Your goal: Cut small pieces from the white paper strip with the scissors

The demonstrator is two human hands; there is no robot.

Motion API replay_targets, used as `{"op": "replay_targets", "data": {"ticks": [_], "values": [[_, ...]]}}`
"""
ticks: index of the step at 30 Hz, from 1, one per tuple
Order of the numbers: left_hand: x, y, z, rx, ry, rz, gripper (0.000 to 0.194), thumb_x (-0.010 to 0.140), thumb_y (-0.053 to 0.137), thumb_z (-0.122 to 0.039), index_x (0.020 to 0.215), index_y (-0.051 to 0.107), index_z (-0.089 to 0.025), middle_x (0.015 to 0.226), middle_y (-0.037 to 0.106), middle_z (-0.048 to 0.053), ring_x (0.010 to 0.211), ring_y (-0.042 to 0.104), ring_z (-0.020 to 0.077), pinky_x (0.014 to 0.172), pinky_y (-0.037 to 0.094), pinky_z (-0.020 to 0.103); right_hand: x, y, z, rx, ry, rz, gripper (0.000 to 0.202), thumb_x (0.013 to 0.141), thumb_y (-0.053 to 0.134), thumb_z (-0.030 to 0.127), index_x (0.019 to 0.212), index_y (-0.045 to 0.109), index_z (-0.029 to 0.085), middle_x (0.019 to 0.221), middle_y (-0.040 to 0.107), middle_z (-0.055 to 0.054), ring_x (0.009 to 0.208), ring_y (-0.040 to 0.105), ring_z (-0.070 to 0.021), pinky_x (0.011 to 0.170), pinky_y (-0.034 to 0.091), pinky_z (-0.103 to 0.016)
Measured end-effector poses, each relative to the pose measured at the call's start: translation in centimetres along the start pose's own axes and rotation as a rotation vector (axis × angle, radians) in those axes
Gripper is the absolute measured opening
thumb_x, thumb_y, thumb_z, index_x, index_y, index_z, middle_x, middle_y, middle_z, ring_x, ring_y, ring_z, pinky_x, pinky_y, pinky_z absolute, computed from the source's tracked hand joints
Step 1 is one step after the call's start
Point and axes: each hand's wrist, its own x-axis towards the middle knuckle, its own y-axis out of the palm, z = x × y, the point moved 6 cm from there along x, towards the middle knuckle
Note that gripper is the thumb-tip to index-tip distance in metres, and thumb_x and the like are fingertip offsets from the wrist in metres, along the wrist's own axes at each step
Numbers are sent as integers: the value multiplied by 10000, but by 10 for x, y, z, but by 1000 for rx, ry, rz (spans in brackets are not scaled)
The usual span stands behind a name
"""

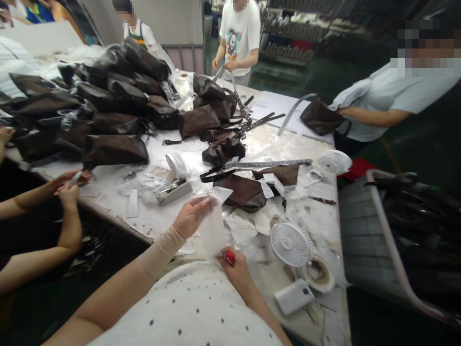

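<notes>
My left hand (193, 215), with a beige sleeve at the wrist, pinches the top of a thin whitish sheet (212, 233) that hangs in front of me. It could be paper or plastic; I cannot tell which. Low at the sheet's bottom edge, my right hand (238, 275) is closed around a small red-handled tool (229, 257). Its working end is too small to make out. Just beyond the sheet lies a dark brown bag (242, 192) with a black strap (216, 176) and white tags (272, 184).
Dark bags (115, 150) pile up on the left. A tape dispenser (174, 191), a white fan (291, 244), a tape roll (320, 271) and a white phone (294, 296) lie around me. A grey bin (382, 216) stands right. Several co-workers work around the table.
</notes>
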Motion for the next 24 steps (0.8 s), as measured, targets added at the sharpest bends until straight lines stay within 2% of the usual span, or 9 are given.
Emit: {"op": "replay_targets", "data": {"ticks": [3,6,8,10,12,14,19,21,24], "values": [[-4,4,-3,59,45,31,411,648,829,-242,1018,694,-124,893,754,69,807,704,180,783,541,275,3,-17,1,143,42,-88,255,721,724,352,900,660,183,707,595,12,554,451,-107,533,376,-235],[-12,7,4,166,53,91,413,673,814,-258,1041,686,-122,893,755,88,778,709,202,746,542,292,15,-33,12,353,96,-194,396,727,724,425,1031,642,184,563,456,69,448,277,-67,422,240,-208],[-17,6,15,232,27,123,416,688,804,-277,1056,685,-126,883,757,83,768,705,195,738,536,284,28,-29,21,506,159,-158,391,729,717,463,970,633,166,484,307,106,422,174,-54,392,144,-206],[-21,3,27,316,19,130,403,683,805,-290,1033,701,-122,858,758,75,749,693,182,715,524,266,44,-16,28,659,245,-108,378,675,758,467,826,602,158,466,259,120,407,138,-39,377,105,-204],[-25,-2,36,402,32,118,381,653,821,-296,970,726,-107,850,757,79,727,681,181,677,512,257,61,-6,30,792,308,-161,377,618,788,433,748,565,158,467,311,113,390,152,-29,361,96,-205],[-29,-8,42,444,17,109,380,638,827,-307,941,733,-99,849,757,94,721,684,193,650,506,259,77,-8,29,884,307,-310,341,600,774,382,748,569,154,473,363,104,384,146,-26,350,83,-208],[-45,-25,48,464,-84,114,428,675,801,-344,1009,704,-95,877,754,143,753,711,230,671,510,282,107,-50,31,1013,161,-608,294,572,748,265,752,530,185,509,462,98,392,110,-18,336,105,-185],[-50,-33,48,471,-106,102,438,669,806,-341,1016,700,-96,877,753,147,739,712,230,670,512,286,114,-67,35,1034,145,-603,325,558,772,256,763,528,189,543,515,85,389,130,-15,327,116,-176],[-51,-43,52,454,-131,83,444,676,802,-339,1041,695,-109,875,755,138,730,708,219,688,515,291,124,-78,44,1021,129,-432,388,570,777,263,895,582,181,798,683,-9,391,147,-4,318,124,-174]]}}
